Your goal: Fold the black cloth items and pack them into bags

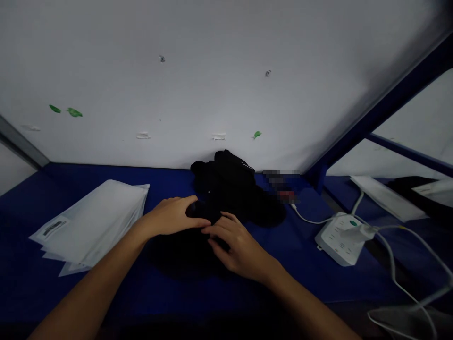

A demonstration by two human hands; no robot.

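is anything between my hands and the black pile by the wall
Nothing visible: your left hand and right hand are right up at the black pile. The white packets lie off to the left, the power strip to the right.

A matte black item [186, 250] is laid on the blue tabletop [290, 264], just before a bulkier black heap [230, 186]; its near outline is lost in shadow, and whether the two touch cannot be told.
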